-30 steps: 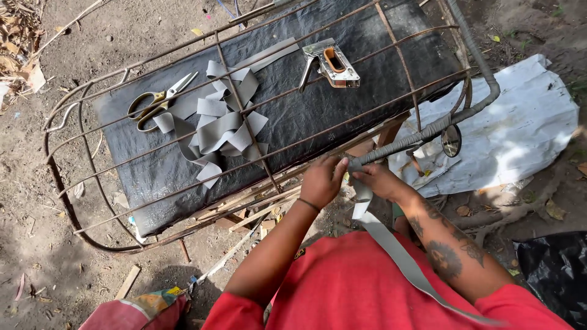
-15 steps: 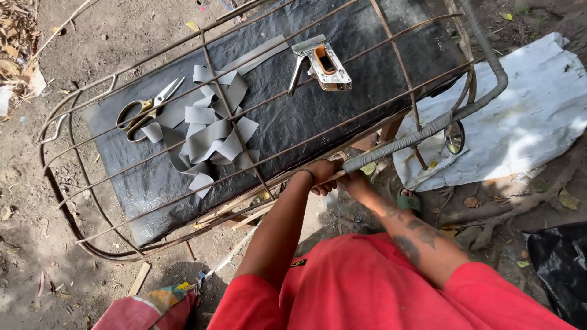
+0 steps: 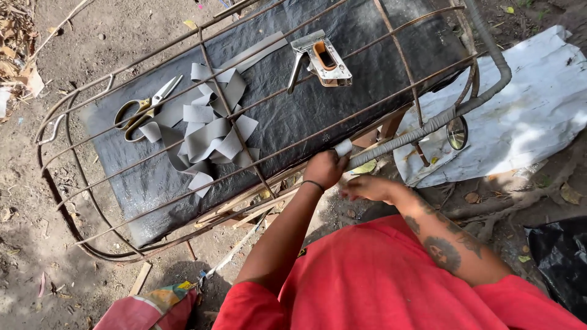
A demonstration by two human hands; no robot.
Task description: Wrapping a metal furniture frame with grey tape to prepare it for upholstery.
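Where the grey wrapped bar [image 3: 422, 129] of the rusty metal frame [image 3: 244, 131] comes to its lower end, the left hand [image 3: 324, 169] is clenched around the bar's tip, with a short end of grey strip [image 3: 343, 147] showing just above the knuckles. Just beside it, a little lower and to its right, the right hand [image 3: 369, 186] hangs with fingers curled loosely; whether it pinches anything cannot be told. Beyond the left hand, under the frame's rods, lies a black sheet [image 3: 293, 116]. On it, up and to the left of the hands, a heap of cut grey strips [image 3: 211, 137] lies loose, and further left still rest scissors [image 3: 143, 110] with yellowish handles. Straight above the left hand, a metal staple gun [image 3: 323, 60] sits on the sheet. Right of the right hand, a white sheet [image 3: 526, 110] is spread over the dirt ground [image 3: 73, 36].
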